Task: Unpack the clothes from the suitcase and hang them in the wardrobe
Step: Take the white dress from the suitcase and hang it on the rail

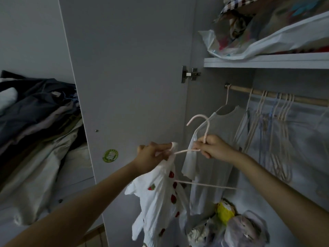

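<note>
Left hand [153, 155]: fingers pinch the white top [158, 196], which hangs below them
Right hand [211, 147]: fingers curl round the pink hanger [204, 125], hook above them

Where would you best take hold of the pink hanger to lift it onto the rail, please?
Grip the pink hanger at its neck, just under the hook, coming from below, as the right hand does. That leaves the open hook free above to drop over the rail.
</note>
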